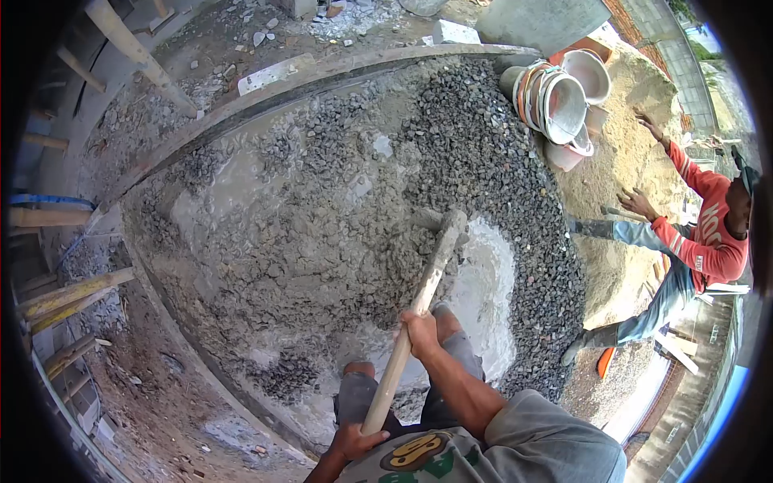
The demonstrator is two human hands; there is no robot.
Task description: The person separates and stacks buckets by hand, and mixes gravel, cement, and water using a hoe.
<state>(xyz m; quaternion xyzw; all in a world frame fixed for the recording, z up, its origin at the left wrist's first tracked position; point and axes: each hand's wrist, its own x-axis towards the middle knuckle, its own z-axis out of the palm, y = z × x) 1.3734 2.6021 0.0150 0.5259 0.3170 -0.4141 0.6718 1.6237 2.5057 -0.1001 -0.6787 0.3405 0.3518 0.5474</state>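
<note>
A long wooden-handled hoe [423,294] runs from my waist out to the wet grey concrete mix [314,274]. My right hand [420,334] is wrapped around the middle of its handle. Near the handle's lower end, my left hand [358,443] is closed around it, close to my shirt. The hoe's head [443,221] lies in the mix, coated in grey, and its blade is mostly hidden. Right of the head is a pale watery cement patch [487,282], bordered by dark gravel [539,249]. My legs stand in the mix under the handle.
Stacked buckets [564,105] stand at the upper right beside a sand pile [644,153]. A co-worker in a red shirt [713,229] leans over the sand with both hands out. A low curb [241,103] edges the mix; wooden poles [141,56] stand at left.
</note>
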